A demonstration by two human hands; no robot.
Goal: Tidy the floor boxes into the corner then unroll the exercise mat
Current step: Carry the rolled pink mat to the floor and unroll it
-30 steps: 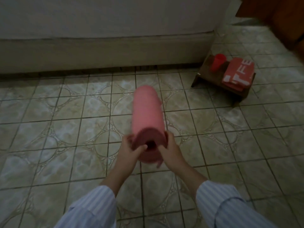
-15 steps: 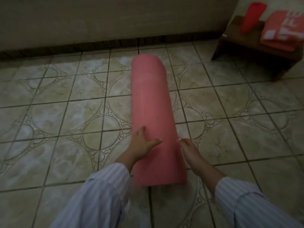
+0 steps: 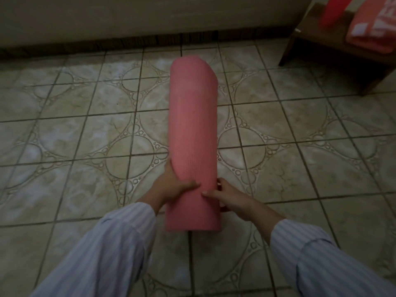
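Hands grip rolled pink exercise mat near its close end, roll pointing away across patterned tile floor toward pale wall base. Left hand clasps left side, thumb laid over top; right hand holds right side, thumb on top. Striped sleeves cover both forearms. Dark wooden stool at upper right carries red cup and red-and-white box.

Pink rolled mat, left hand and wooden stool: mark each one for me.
pink rolled mat (image 3: 192,125), head view, middle of the roll.
left hand (image 3: 173,185), head view, back of the hand.
wooden stool (image 3: 317,37), head view, bare seat top.
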